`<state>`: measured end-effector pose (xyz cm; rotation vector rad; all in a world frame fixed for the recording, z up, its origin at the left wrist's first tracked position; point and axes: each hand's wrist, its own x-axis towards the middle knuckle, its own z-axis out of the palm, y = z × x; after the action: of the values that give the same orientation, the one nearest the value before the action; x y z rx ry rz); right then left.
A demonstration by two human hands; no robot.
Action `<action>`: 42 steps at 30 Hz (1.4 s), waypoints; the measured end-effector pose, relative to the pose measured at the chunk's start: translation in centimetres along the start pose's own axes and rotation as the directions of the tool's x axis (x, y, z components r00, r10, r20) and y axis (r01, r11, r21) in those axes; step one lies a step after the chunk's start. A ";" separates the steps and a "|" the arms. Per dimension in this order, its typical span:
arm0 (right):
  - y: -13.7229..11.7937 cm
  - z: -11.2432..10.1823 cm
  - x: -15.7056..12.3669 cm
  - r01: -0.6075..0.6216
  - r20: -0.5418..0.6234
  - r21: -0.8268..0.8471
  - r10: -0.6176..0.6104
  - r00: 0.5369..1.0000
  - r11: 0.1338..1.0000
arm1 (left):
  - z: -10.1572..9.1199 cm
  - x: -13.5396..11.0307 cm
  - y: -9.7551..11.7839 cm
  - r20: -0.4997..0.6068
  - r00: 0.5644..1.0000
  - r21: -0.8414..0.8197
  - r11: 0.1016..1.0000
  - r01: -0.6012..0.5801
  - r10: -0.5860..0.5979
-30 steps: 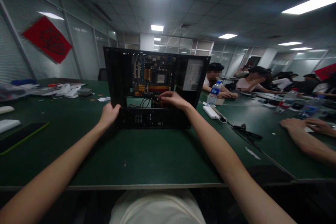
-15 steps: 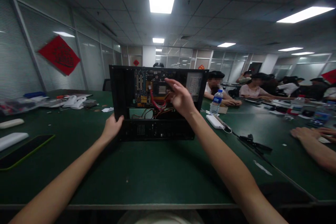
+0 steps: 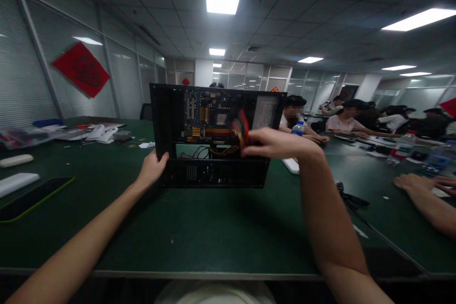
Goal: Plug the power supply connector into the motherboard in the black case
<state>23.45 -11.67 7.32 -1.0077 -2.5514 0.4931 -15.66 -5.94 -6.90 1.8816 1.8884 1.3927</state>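
Bracing with left hand (image 3: 152,165): closed at the fingers round the left edge of the computer case (image 3: 245,176), near its lower corner, with thumb on the near side.
Pinching with right hand (image 3: 269,142): closed between thumb and fingers on a cable bundle (image 3: 243,128), red and dark; too blurred to tell which plug.
Computer case: propped up over the green bench (image 3: 213,242), open side facing the camera, between both hands; hard to tell how fully rested.
Fitted inside: circuit board (image 3: 211,104) against the rear panel, power supply (image 3: 264,110) at the upper right; apparently mounted, with screws too small to judge.
Left inside: cable bundle held just in front of the board, seemingly unplugged; loose wires (image 3: 223,151) across the lower opening; pale square (image 3: 221,118) uncovered by any cooler. Judged partway, wiring unsettled.
In the way: right hand and bundle, masking the lower right of the interior.
Left of case: dark green-edged slab (image 3: 35,198), white device (image 3: 17,184), white clutter (image 3: 101,134) farther back.
Right of case: blue-capped bottle (image 3: 298,128) and white block (image 3: 292,166), both partly behind the right arm; black cord (image 3: 351,198); another person's hand (image 3: 409,183), well apart.
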 end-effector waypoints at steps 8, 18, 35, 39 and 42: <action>0.0 -2.7 -3.8 -0.054 0.088 -0.001 0.054 0.995 0.999 | 0.3 0.0 -0.2 0.021 1.000 -0.008 1.000 -0.008 0.008; -0.3 -2.2 -2.2 -0.188 0.335 -0.075 0.202 0.920 0.979 | -3.1 -1.4 8.0 0.271 0.569 0.046 0.580 -0.813 0.776; -1.7 -1.9 -1.8 -0.148 0.089 -0.056 0.153 0.984 0.987 | -1.0 1.8 20.4 0.667 0.311 -0.332 0.644 -0.689 0.677; -1.5 -1.9 -1.8 -0.160 0.077 -0.015 0.160 0.984 0.987 | -1.8 1.0 20.4 0.584 0.330 -0.336 0.592 -0.733 0.741; -1.9 -1.5 -1.4 -0.121 0.081 -0.020 0.123 0.989 0.992 | -2.4 0.4 20.8 0.464 0.341 -0.323 0.515 -0.794 0.817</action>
<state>23.97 -13.67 9.20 -1.1774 -2.5794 0.5601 -2.35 -11.09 8.41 2.9525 0.5470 0.7399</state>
